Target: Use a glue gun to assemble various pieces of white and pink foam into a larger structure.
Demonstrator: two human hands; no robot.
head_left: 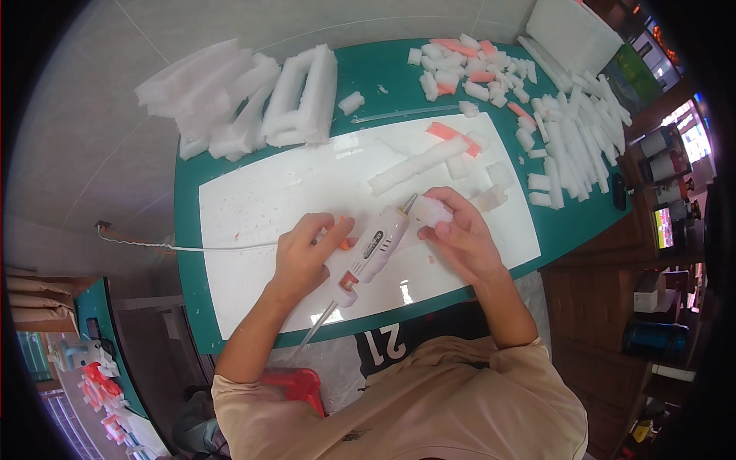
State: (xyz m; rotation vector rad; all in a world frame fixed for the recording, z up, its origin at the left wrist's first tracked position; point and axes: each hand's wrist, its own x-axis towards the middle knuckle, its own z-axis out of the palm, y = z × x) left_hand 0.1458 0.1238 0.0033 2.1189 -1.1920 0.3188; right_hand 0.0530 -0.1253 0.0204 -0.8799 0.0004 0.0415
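My left hand (300,257) is closed round the handle of a white hot glue gun (373,253), whose trigger area shows orange. A clear glue stick (316,328) sticks out of the gun's back end. The metal nozzle points up and right, at a small white foam piece (431,212) held between the thumb and fingers of my right hand (469,244). Whether nozzle and foam touch, I cannot tell. Just beyond them, on a glossy white board (253,203), lie a long white foam strip (418,165) and a pink foam strip (442,132).
Loose foam chunks (475,90) and a heap of foam strips (573,142) cover the green table's (376,73) right side. Bulky foam frames (300,96) stand at the far left. A white cord (207,248) runs to the wall. A red stool (303,383) is below the near edge.
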